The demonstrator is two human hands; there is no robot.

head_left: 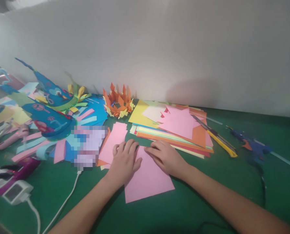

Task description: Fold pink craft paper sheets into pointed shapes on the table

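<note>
Fingers loosely open, left hand (124, 161) and right hand (168, 159) touch pink sheet (147, 183) beneath, apart from green table's (223, 165) far edge

The sheet (148, 182) is plain pink, the tabletop (196, 206) green, the cutter (220, 142) yellow and black.

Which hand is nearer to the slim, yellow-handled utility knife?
Right. The right hand, at the right edge of the pink paper sheet, is left of the knife; the left hand, at its left edge, is farther left.
</note>
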